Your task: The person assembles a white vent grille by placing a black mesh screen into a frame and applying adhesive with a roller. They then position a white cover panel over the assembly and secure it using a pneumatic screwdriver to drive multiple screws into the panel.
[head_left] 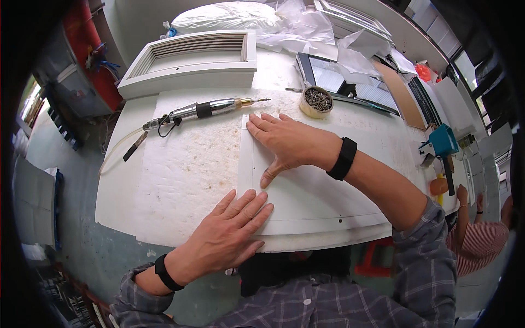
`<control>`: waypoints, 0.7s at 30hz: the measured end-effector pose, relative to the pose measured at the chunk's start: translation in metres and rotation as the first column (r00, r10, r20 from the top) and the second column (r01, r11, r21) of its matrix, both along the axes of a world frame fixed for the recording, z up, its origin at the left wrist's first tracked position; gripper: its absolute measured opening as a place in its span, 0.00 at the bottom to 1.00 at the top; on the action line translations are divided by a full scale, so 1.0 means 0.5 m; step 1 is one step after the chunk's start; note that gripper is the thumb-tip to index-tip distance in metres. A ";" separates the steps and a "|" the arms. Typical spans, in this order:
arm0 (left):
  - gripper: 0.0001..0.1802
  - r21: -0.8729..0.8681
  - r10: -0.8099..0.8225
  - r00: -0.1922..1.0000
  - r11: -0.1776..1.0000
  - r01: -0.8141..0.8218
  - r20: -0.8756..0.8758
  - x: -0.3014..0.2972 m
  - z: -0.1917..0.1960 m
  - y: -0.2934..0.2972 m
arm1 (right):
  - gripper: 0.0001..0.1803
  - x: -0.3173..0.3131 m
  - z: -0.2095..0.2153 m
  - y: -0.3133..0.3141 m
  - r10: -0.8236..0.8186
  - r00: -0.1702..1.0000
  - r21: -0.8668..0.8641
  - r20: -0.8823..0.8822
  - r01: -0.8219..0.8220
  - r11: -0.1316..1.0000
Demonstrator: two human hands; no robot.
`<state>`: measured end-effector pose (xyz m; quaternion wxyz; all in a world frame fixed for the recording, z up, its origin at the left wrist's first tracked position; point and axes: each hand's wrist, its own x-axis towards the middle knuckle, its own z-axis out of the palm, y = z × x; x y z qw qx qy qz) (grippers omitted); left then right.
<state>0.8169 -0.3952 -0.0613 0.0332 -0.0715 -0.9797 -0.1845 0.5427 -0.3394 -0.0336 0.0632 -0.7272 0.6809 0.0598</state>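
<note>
The white panel (pixel 328 188) was laid flat on the near part of the desk (pixel 121 175), over a pale, speckled padding sheet (pixel 180 164), by which its face was probably being spared from scratches. The near left corner was covered by the left hand (pixel 225 235), and the far left corner was reached by the right hand (pixel 292 143), whose thumb was angled toward the body. The fingers of both hands were spread and released; nothing was grasped or clenched. By this wide placing, the panel's left edge seemed to be kept steady and level.

A power screwdriver (pixel 205 109) was rested beyond the left hand, its bit turned toward the right, and a round cup (pixel 306 109) filled with small metal screws (pixel 318 99) was set just past the right hand; both appeared to have been placed within easy reach.

At the far side of the desk, a louvred frame (pixel 186 79) was stood beside a dark-framed glass panel (pixel 377 94), and a plastic-wrapped bundle (pixel 227 19) was lodged behind. Below, a grey-green floor (pixel 109 257) and a red stool (pixel 377 261) were seen. At the right, another person in a striped top (pixel 484 246) was partly shown.
</note>
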 end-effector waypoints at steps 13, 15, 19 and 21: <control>0.40 0.099 0.022 0.996 0.995 -0.013 -0.085 0.002 -0.037 0.000 | 0.27 -0.059 -0.016 -0.267 0.090 0.966 -0.215 0.243 -0.037 0.976; 0.39 0.079 0.039 0.996 0.996 -0.032 -0.080 0.011 -0.037 0.000 | 0.33 -0.027 -0.017 -0.315 0.181 0.969 -0.200 0.171 -0.146 0.969; 0.39 0.068 0.048 0.994 0.997 -0.042 -0.094 0.017 -0.040 -0.003 | 0.27 0.005 -0.025 -0.353 0.273 0.962 -0.157 0.023 -0.266 0.951; 0.39 0.084 0.040 0.995 0.996 -0.032 -0.094 0.017 -0.037 -0.001 | 0.25 0.014 -0.004 -0.343 0.250 0.968 -0.068 0.010 -0.249 0.966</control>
